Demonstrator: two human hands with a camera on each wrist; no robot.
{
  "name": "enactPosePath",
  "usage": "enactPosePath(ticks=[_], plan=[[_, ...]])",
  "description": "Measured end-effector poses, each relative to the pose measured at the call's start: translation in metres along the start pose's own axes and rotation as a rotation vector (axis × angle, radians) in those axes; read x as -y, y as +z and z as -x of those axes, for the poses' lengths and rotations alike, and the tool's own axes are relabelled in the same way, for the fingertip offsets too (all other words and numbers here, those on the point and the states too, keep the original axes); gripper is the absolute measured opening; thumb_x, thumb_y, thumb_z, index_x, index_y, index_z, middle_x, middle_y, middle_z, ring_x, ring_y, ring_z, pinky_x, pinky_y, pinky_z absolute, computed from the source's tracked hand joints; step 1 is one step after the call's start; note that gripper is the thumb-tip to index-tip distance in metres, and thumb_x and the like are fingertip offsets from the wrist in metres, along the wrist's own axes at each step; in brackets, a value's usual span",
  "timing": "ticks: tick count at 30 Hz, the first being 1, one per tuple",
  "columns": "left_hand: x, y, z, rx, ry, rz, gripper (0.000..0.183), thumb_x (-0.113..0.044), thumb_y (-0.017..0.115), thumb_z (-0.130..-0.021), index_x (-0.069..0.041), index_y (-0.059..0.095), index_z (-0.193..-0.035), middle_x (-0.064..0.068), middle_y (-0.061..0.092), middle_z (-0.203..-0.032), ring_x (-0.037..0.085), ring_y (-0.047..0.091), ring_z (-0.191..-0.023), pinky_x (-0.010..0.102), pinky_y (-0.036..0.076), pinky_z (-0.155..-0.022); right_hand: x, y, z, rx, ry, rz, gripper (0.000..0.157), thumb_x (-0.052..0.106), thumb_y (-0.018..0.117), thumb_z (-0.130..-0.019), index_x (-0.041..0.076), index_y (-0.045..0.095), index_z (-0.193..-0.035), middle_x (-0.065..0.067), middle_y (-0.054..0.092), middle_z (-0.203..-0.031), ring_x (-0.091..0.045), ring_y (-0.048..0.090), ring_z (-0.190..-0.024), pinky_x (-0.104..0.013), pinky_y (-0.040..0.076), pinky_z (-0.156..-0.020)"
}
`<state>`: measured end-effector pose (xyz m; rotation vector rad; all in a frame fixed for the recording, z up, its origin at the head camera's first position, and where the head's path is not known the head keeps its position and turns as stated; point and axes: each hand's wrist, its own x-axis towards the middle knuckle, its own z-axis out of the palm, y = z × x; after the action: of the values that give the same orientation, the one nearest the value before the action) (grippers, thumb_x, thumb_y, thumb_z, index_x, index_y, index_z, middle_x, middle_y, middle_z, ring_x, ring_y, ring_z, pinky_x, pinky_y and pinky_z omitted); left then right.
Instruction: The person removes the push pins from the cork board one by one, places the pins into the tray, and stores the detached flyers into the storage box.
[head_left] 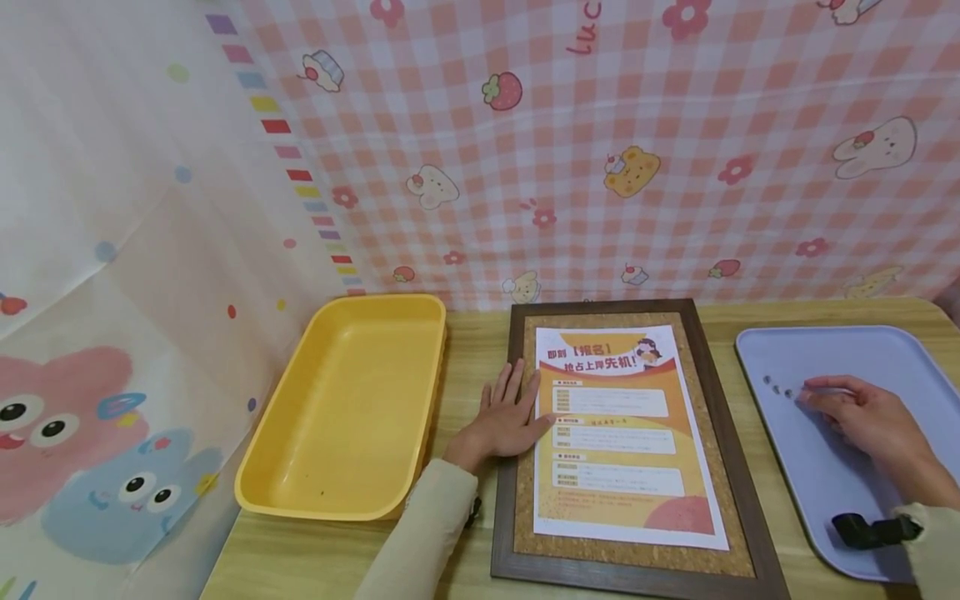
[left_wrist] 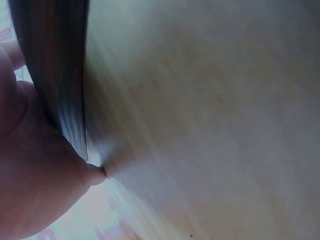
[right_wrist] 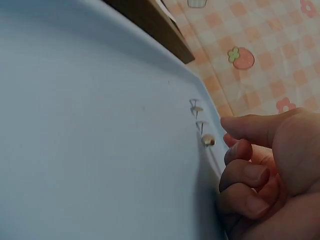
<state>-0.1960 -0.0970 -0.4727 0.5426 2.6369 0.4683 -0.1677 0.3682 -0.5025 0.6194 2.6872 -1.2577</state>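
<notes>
My left hand (head_left: pixel 510 417) lies over the left edge of a dark-framed cork board (head_left: pixel 738 500), fingers spread and thumb on a printed sheet (head_left: pixel 618 521). In the left wrist view, part of that hand (left_wrist: pixel 45 170) shows against the dark frame (left_wrist: pixel 60 75). My right hand (head_left: pixel 862 412) is over the blue tray (head_left: pixel 847 350), thumb and index fingertips close to a short row of thumbtacks (head_left: pixel 777 389). In the right wrist view, several thumbtacks (right_wrist: pixel 201 124) stand point down or tilt beside the right hand (right_wrist: pixel 265 175), its other fingers bent; nothing shows between thumb and index.
A yellow tray (head_left: pixel 345 408) stands on the wooden table (head_left: pixel 300 554) to the left of the board. Behind the table hangs a pink checked cloth (head_left: pixel 480 183), and a white patterned cloth (head_left: pixel 172 275) hangs at the left. A black strap device (head_left: pixel 870 531) is on the right wrist.
</notes>
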Motion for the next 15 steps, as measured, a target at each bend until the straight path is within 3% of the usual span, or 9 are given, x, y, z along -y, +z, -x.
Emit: enactPosePath(ticks=[4, 9, 12, 15], plan=[[0.001, 0.0, 0.0, -0.003, -0.003, 0.0, 0.075, -0.057, 0.03, -0.103, -0.02, -0.001, -0.161, 0.004, -0.02, -0.165, 0.023, -0.02, -0.151, 0.056, -0.006, -0.12, 0.013, 0.001, 0.009, -0.008, -0.07, -0.018, 0.058, 0.052, 0.06, -0.095, 0.006, 0.059, -0.129, 0.008, 0.051, -0.071, -0.009, 0.047, -0.065, -0.03, 0.039, -0.055], [0.001, 0.0, 0.0, 0.001, -0.005, 0.004, 0.075, -0.058, 0.029, -0.103, -0.021, -0.001, -0.161, 0.004, -0.02, -0.165, 0.023, -0.02, -0.151, 0.055, -0.006, -0.12, 0.026, 0.006, 0.015, -0.02, -0.159, -0.043, 0.034, 0.05, 0.064, -0.093, 0.021, 0.063, -0.11, 0.011, 0.052, -0.066, -0.006, 0.047, -0.062, -0.028, 0.038, -0.055], [0.001, 0.001, 0.0, 0.0, -0.004, 0.004, 0.075, -0.058, 0.029, -0.103, -0.021, -0.001, -0.161, 0.004, -0.02, -0.165, 0.022, -0.021, -0.151, 0.055, -0.006, -0.12, 0.033, 0.008, 0.016, -0.013, -0.192, -0.049, 0.033, 0.05, 0.065, -0.093, 0.022, 0.063, -0.11, 0.011, 0.053, -0.067, -0.007, 0.047, -0.063, -0.029, 0.037, -0.056], [0.0, 0.001, 0.0, -0.004, -0.006, 0.005, 0.075, -0.058, 0.03, -0.103, -0.02, 0.0, -0.161, 0.004, -0.02, -0.165, 0.022, -0.02, -0.151, 0.055, -0.006, -0.12, 0.04, 0.011, 0.016, 0.007, -0.219, -0.051, 0.043, 0.05, 0.065, -0.093, 0.014, 0.063, -0.116, 0.01, 0.053, -0.068, -0.008, 0.047, -0.063, -0.029, 0.037, -0.057]])
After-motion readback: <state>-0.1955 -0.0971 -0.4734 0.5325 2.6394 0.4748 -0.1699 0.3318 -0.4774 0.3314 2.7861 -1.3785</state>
